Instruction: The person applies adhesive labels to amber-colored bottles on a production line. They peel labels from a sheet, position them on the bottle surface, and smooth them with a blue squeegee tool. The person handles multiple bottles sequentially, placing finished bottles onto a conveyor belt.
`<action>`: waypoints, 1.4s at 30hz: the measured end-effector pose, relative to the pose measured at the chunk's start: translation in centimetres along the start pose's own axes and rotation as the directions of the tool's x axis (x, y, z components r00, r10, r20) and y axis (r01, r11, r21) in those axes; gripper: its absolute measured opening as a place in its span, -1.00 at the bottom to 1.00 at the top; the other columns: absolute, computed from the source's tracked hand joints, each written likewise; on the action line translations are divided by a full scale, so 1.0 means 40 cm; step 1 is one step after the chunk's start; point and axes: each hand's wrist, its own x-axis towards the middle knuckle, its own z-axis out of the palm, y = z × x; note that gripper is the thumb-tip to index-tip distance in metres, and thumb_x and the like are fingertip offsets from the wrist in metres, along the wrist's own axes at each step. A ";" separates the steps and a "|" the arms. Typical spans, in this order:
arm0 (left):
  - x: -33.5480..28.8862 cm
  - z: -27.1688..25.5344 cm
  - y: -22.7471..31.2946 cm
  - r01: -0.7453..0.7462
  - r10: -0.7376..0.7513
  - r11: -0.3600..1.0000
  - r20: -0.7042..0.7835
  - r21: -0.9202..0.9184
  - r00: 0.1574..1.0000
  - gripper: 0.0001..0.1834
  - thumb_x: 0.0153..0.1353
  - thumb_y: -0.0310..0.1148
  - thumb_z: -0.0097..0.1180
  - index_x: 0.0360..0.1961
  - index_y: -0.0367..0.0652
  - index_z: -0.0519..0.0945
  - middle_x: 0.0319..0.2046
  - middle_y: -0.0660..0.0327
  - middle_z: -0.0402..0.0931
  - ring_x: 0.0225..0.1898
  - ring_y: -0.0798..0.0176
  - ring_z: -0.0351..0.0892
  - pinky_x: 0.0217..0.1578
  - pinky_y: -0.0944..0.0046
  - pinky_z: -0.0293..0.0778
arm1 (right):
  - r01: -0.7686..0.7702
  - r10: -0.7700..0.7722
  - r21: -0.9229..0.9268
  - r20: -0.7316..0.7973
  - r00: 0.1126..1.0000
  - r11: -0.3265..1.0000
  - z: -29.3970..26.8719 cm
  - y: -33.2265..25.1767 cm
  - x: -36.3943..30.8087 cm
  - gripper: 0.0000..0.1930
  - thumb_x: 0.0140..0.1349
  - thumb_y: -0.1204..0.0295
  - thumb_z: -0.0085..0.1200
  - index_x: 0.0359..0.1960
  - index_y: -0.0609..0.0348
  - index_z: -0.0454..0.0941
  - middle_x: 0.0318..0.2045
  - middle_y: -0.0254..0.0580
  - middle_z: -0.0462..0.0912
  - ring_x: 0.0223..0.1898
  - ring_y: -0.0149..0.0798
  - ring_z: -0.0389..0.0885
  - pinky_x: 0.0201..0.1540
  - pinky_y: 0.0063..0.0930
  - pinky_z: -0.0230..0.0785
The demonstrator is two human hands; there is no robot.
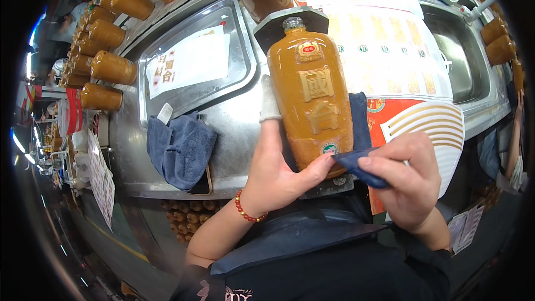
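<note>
Over the steel worktop [234,134], in the head view, a tall ochre bottle [311,103] lies nearly straight up the picture, its glass neck and open mouth pointing away from the person and its base toward the body. Its long axis leans only slightly to the left at the top. The front face with raised characters and a small round seal is turned up to the camera.

The left hand [276,173] is curled about the bottle's lower left side, thumb laid across the base near the seal; a white-sleeved finger shows along the left edge, and a red bead bracelet [245,207] rings the wrist. The right hand [409,175] is pinched shut on a dark blue cloth [356,163], whose corner touches the bottle's lower right edge.

One more blue cloth [181,147] lies crumpled to the left, beside one shallow steel tray [245,50] holding a printed sheet. About seven like bottles [106,67] lie in a row at upper left, with several more cut off by the top edge. Three more sit at far right, partly cropped. Label sheets [384,50] cover the right of the worktop; their print is too small to make out. The bottle's underside and the left palm are hidden.
</note>
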 end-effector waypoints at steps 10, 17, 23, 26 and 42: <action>0.007 -0.022 -0.013 -0.017 0.015 1.000 0.119 0.023 0.993 0.37 0.04 -0.28 0.58 0.57 -0.40 -0.27 0.44 -0.10 0.15 0.45 0.02 0.25 0.40 0.06 0.25 | 0.143 -0.133 -0.110 0.094 0.987 0.984 0.009 0.003 0.031 -0.63 -0.10 0.50 0.28 -0.16 0.16 0.77 -0.31 -0.27 0.63 -0.34 -0.21 0.55 -0.32 -0.38 0.42; -0.007 -0.047 -0.005 -0.188 0.125 0.889 0.172 0.418 0.977 0.61 -0.22 -0.05 0.72 0.57 -0.38 -0.29 0.54 -0.21 -0.17 0.57 -0.17 -0.10 0.52 -0.03 -0.06 | 0.201 -0.184 -0.119 0.139 0.973 0.972 0.000 0.001 0.033 -0.62 -0.10 0.47 0.26 -0.14 0.16 0.77 -0.32 -0.26 0.63 -0.38 -0.22 0.57 -0.34 -0.40 0.42; -0.005 -0.030 -0.011 -0.273 0.243 0.807 0.127 0.523 0.962 0.55 -0.21 -0.14 0.71 0.57 -0.41 -0.23 0.57 -0.19 -0.20 0.60 -0.12 -0.15 0.53 0.02 -0.11 | 0.251 -0.231 -0.066 0.217 0.948 0.966 0.003 -0.021 0.047 -0.58 -0.12 0.47 0.25 -0.12 0.19 0.76 -0.33 -0.26 0.63 -0.38 -0.22 0.57 -0.38 -0.41 0.42; -0.004 -0.021 -0.013 -0.311 0.301 0.791 0.107 0.527 0.948 0.53 -0.22 -0.12 0.71 0.57 -0.40 -0.17 0.57 -0.21 -0.19 0.60 -0.20 -0.15 0.53 -0.02 -0.12 | 0.266 -0.239 -0.141 0.182 0.954 0.954 -0.008 0.002 0.055 -0.60 -0.11 0.47 0.27 -0.14 0.19 0.77 -0.33 -0.29 0.60 -0.38 -0.25 0.57 -0.37 -0.41 0.42; -0.004 -0.022 -0.014 -0.336 0.335 0.788 0.099 0.515 0.937 0.45 -0.20 -0.08 0.69 0.55 -0.38 -0.07 0.53 -0.34 -0.18 0.57 -0.34 -0.14 0.52 -0.07 -0.01 | 0.268 -0.220 -0.189 0.238 0.946 0.945 -0.022 0.000 0.069 -0.60 -0.09 0.46 0.24 -0.11 0.12 0.78 -0.36 -0.29 0.59 -0.40 -0.23 0.50 -0.37 -0.41 0.37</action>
